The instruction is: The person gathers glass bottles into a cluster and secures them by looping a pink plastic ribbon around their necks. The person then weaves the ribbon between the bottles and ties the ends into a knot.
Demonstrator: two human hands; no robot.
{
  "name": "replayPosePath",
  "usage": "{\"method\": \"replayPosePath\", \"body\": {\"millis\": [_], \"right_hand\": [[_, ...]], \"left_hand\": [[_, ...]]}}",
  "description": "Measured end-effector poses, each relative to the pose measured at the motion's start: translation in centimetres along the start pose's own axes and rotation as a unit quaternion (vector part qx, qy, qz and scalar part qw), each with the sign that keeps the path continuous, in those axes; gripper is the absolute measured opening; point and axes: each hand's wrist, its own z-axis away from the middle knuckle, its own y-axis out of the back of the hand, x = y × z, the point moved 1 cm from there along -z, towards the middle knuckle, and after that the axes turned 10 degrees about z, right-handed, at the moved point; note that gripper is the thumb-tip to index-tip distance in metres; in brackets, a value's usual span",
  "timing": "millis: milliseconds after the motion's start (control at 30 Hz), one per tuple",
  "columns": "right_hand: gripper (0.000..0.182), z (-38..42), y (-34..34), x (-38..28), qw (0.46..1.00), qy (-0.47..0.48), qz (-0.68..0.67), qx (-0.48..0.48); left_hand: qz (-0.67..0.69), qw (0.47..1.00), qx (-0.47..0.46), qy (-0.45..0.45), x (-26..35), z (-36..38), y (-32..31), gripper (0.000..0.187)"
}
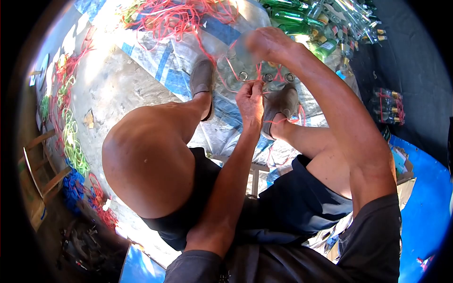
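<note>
Between my shoes stand several clear glass bottles (226,70), their round mouths pointing up at me. Pink plastic string (259,70) runs around and between their necks. My left hand (250,100) is at the near side of these bottles, thumb and fingertips pinched on the string. Over their far side is my right hand (271,45), with its fingers curled in. A blurred patch covers its fingertips, so what it grips is hidden. A strand of the string trails beside my shoe on the right (281,106).
A tangle of red string (174,19) lies on the tarp ahead. Green bottles (292,16) and clear bottles (349,21) lie at the upper right. A tied bottle bundle (389,106) sits farther right. Green string (71,137) and a wooden frame (45,165) are at left.
</note>
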Motion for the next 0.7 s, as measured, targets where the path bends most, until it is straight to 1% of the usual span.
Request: {"method": "replayPosePath", "body": {"millis": [100,200,300,400,500,600,700], "right_hand": [[0.008,-0.3,-0.1,-0.2,1.000,0.010,-0.006,0.007],[0.011,-0.5,-0.3,-0.3,1.000,-0.015,-0.023,0.011],[0.014,-0.8,-0.3,0.0,0.998,-0.021,-0.052,0.018],[0.010,-0.9,0.4,0.3,0.980,-0.088,-0.137,-0.116],[0.014,-0.2,0.1,0.6,0.955,-0.119,-0.247,-0.111],[0.016,0.2,0.0,0.8,0.941,-0.144,-0.271,-0.145],[0.018,0.5,-0.4,0.8,0.939,-0.147,-0.270,-0.156]], "left_hand": [[0.015,1.000,-0.002,0.027,0.1,0.0,0.0,0.013],[0.032,0.999,0.003,0.029,0.1,0.0,-0.1,0.012],[0.043,0.998,-0.004,0.052,0.3,0.0,0.1,0.011],[0.020,0.999,0.003,0.044,1.0,0.1,0.4,0.011],[-0.022,1.000,0.015,0.010,2.0,0.3,0.4,0.013],[-0.058,0.998,0.010,-0.004,2.9,0.7,0.5,0.014],[-0.076,0.997,0.003,-0.013,3.2,0.9,0.8,0.014]]}}
